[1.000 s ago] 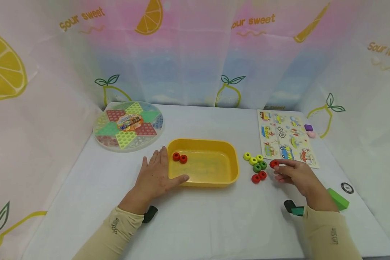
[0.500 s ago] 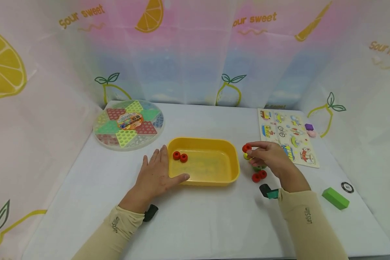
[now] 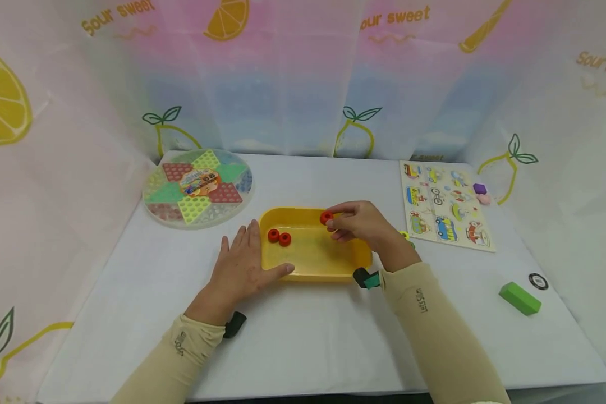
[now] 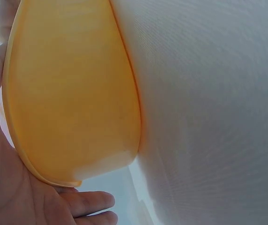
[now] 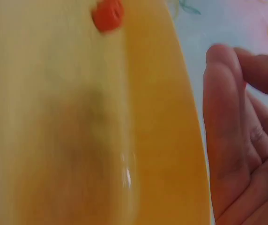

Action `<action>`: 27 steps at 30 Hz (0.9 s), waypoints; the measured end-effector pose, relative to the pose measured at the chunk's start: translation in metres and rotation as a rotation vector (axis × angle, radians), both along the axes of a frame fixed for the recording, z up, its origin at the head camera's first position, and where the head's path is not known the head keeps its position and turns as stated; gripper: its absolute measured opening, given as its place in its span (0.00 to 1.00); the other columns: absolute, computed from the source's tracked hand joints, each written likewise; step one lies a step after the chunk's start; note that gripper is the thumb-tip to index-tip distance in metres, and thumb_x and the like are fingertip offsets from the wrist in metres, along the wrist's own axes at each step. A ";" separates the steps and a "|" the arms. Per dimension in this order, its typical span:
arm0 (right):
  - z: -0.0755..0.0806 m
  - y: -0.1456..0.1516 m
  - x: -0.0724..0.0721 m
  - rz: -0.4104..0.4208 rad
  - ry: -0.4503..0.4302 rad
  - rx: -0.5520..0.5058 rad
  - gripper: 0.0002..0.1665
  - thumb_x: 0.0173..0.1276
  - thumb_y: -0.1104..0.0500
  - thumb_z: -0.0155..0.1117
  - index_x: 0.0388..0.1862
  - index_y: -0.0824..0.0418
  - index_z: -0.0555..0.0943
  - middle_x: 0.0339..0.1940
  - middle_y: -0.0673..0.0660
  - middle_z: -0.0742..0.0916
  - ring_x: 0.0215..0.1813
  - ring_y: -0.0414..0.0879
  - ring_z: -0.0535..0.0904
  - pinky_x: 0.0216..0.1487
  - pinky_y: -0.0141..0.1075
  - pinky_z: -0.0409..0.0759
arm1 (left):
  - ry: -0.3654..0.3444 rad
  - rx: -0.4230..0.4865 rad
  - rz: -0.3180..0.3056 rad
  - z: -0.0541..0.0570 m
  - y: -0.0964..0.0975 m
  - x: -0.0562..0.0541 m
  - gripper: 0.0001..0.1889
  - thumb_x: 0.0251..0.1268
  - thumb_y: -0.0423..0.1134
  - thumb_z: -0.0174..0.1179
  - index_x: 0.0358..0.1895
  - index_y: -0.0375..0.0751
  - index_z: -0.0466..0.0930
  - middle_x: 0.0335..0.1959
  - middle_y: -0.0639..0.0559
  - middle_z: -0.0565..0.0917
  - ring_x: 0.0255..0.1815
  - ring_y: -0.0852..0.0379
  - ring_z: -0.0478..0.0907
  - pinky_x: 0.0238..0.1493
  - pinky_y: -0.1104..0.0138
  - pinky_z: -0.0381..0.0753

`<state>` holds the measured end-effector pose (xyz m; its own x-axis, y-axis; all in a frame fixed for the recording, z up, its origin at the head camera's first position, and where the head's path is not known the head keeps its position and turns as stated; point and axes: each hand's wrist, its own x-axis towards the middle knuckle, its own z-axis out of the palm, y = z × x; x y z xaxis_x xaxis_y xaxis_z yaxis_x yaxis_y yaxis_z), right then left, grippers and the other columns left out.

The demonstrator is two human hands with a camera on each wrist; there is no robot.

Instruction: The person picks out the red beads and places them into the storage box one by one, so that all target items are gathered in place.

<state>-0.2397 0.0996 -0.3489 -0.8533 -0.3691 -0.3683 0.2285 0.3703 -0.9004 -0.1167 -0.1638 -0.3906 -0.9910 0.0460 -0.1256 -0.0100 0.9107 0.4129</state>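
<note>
A yellow plastic tub (image 3: 308,274) stands mid-table, with two red beads (image 3: 285,239) at its left end. Flat along the tub's left side lies my left hand (image 3: 242,269), its fingers straight and its thumb over the front rim. In the left wrist view the palm (image 4: 12,187) rests against the tub's rim. My right hand (image 3: 358,224) pinches a red bead (image 3: 326,217) between thumb and fingertips over the tub's back right part. In the right wrist view that bead is almost wholly hidden behind the thumb (image 5: 223,117).
Yellow and green beads (image 3: 405,235) peek out behind the right wrist. A Chinese checkers board (image 3: 199,188) lies back left. At back right is a picture puzzle board (image 3: 446,205), with a purple block (image 3: 480,188) beside it. A green block (image 3: 520,298) and a black ring-marked disc (image 3: 538,281) lie on the right.
My right hand has carried the red bead leftward, from beside the puzzle board past the loose beads to over the tub. The left hand has stayed against the tub.
</note>
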 end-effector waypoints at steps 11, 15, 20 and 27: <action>-0.004 -0.044 -0.004 0.099 -0.015 0.066 0.21 0.70 0.59 0.74 0.60 0.61 0.84 0.45 0.62 0.92 0.35 0.50 0.89 0.44 0.41 0.91 | 0.011 -0.007 -0.001 0.000 -0.001 -0.002 0.70 0.58 0.83 0.54 0.84 0.27 0.37 0.85 0.31 0.50 0.87 0.32 0.47 0.83 0.33 0.38; -0.006 -0.050 -0.004 0.142 -0.034 0.094 0.19 0.70 0.59 0.74 0.58 0.61 0.85 0.48 0.64 0.92 0.35 0.50 0.89 0.45 0.41 0.91 | 0.011 -0.008 -0.003 0.000 -0.001 -0.002 0.70 0.59 0.82 0.54 0.84 0.27 0.37 0.85 0.30 0.50 0.87 0.32 0.47 0.83 0.33 0.37; -0.010 -0.055 -0.004 0.184 -0.040 0.137 0.17 0.69 0.60 0.74 0.56 0.59 0.87 0.47 0.62 0.92 0.35 0.50 0.89 0.45 0.42 0.91 | 0.011 -0.016 -0.008 0.000 -0.001 -0.004 0.70 0.60 0.82 0.53 0.84 0.27 0.35 0.86 0.30 0.49 0.87 0.32 0.46 0.83 0.33 0.37; -0.026 -0.058 -0.001 0.166 -0.066 0.187 0.18 0.68 0.60 0.76 0.56 0.59 0.87 0.40 0.58 0.93 0.30 0.48 0.88 0.40 0.39 0.91 | -0.004 -0.012 -0.008 0.002 0.000 -0.005 0.70 0.60 0.81 0.55 0.84 0.27 0.35 0.86 0.30 0.49 0.87 0.32 0.46 0.83 0.33 0.37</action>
<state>-0.2408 0.0421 -0.3748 -0.7582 -0.4224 -0.4967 0.2069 0.5665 -0.7977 -0.1216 -0.1638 -0.3882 -0.9901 0.0520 -0.1305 -0.0048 0.9158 0.4016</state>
